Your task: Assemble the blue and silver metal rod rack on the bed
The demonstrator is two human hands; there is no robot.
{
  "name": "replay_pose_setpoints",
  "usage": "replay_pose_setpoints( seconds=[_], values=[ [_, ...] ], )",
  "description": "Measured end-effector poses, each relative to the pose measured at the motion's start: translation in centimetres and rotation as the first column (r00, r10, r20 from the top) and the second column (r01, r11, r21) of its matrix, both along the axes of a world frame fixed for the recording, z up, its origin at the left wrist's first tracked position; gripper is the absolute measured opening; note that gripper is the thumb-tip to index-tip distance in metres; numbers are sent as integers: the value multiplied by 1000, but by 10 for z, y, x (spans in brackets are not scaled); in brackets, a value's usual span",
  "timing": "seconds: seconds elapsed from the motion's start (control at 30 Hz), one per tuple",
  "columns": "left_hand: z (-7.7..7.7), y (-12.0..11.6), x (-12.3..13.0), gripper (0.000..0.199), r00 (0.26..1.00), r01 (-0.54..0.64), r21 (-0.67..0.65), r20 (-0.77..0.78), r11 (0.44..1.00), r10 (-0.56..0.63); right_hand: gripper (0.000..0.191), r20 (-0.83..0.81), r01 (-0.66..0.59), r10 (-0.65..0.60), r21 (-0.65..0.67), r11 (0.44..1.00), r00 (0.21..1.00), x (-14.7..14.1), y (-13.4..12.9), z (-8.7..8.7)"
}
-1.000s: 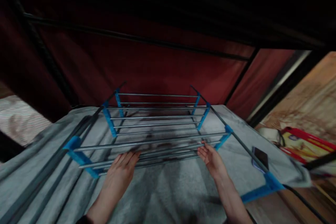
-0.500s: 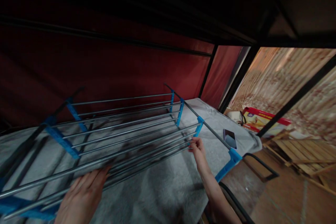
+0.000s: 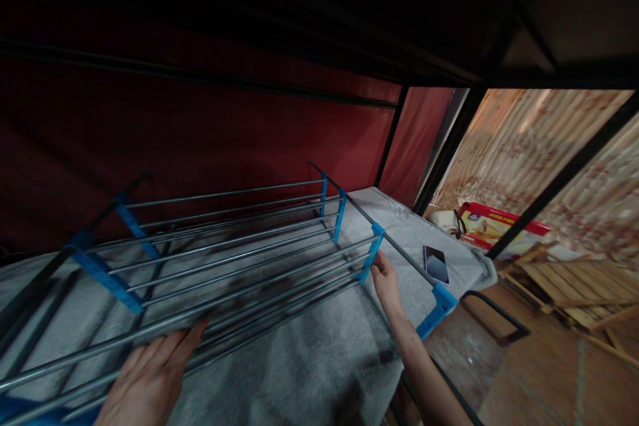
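Observation:
A rack (image 3: 234,256) of grey metal tubes with blue plastic brackets stands on a grey cloth-covered surface. My left hand (image 3: 150,376) is at the near tubes on the left, its fingers bent over them and the fingertips partly hidden. At the right end, my right hand (image 3: 387,279) has its bent fingers against the outer side of the near blue bracket (image 3: 370,254); its thumb is mostly hidden. Below and right of it, a blue corner piece (image 3: 440,303) joins the side tube (image 3: 404,249).
A phone (image 3: 436,264) lies on the cloth (image 3: 299,373) right of the rack. Beyond the surface are a red and yellow box (image 3: 494,226) and a wooden slatted piece (image 3: 574,289). A dark red sheet (image 3: 224,140) and black metal posts (image 3: 452,146) enclose the back.
My right hand has moved from the lower end of the near right bracket up to its outer side. My left hand stays at the near tubes. The view has shifted slightly.

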State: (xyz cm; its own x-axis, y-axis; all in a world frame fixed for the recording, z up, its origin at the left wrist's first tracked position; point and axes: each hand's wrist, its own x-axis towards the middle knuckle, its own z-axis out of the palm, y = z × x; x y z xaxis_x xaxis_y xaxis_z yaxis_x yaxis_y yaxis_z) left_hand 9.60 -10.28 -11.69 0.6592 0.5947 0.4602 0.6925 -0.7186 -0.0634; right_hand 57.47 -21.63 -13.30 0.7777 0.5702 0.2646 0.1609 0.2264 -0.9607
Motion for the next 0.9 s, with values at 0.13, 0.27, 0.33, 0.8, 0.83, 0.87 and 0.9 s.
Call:
replay_pose_setpoints(
  seconds=[0.13, 0.27, 0.33, 0.8, 0.83, 0.87, 0.9],
  values=[
    [4, 3, 0, 55, 999, 24, 65, -30, 998, -22, 51, -47, -1, 1, 0, 1000, 999, -4, -2, 3],
    [10, -2, 4, 56, 998, 3, 76, -71, 997, 3, 51, -41, 10, -11, -15, 1000, 999, -6, -3, 4],
    [12, -6, 7, 55, 997, 28, 75, -78, 997, -22, 52, -40, 17, -18, -28, 999, 999, -6, -3, 3],
    [13, -37, 22, 39, 999, -31, 98, 28, 995, 28, 41, -46, 0, -6, -129, 992, 999, -3, -13, -16],
    [11, -38, 21, 39, 999, -25, 88, 36, 996, 22, 40, -38, -8, 3, -128, 992, 999, -2, -13, -16],
    [10, -39, 20, 39, 999, -20, 79, 42, 997, 17, 39, -25, -15, 12, -128, 992, 1000, -1, -11, -15],
    [9, -39, 20, 38, 999, -19, 71, 47, 997, 15, 40, -8, -23, 22, -130, 991, 1000, 0, -9, -13]
  ],
)
